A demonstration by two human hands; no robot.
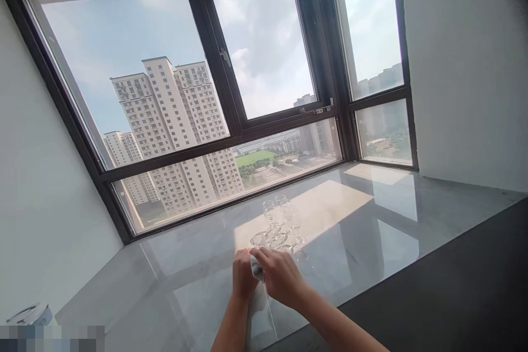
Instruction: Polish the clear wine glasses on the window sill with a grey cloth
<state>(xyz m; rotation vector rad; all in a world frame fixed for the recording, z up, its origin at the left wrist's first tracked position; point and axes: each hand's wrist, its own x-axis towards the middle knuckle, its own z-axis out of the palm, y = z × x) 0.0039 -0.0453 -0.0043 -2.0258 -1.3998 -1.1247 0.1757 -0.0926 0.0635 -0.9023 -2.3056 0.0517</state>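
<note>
Side by side above the grey sill, my left hand (244, 274) and my right hand (282, 272) are both closed. A pale grey-white cloth (257, 268) is bunched between them, gripped by the fingers of my right hand. What the curled fingers of my left hand hold is hidden. A clear glass rim (258, 238) shows just above the hands; whether it belongs to a held glass I cannot tell. Just beyond stand several clear stemmed glasses, among them an upright glass (269, 209) at the back. Their lower parts overlap and are hard to separate.
The glossy marble-like sill (198, 286) runs below dark-framed windows (231, 137), with bright sun patches on it. A white-and-blue container (35, 314) is at the lower left, partly covered by blurred blocks. The sill's front edge (429, 256) slopes along the right.
</note>
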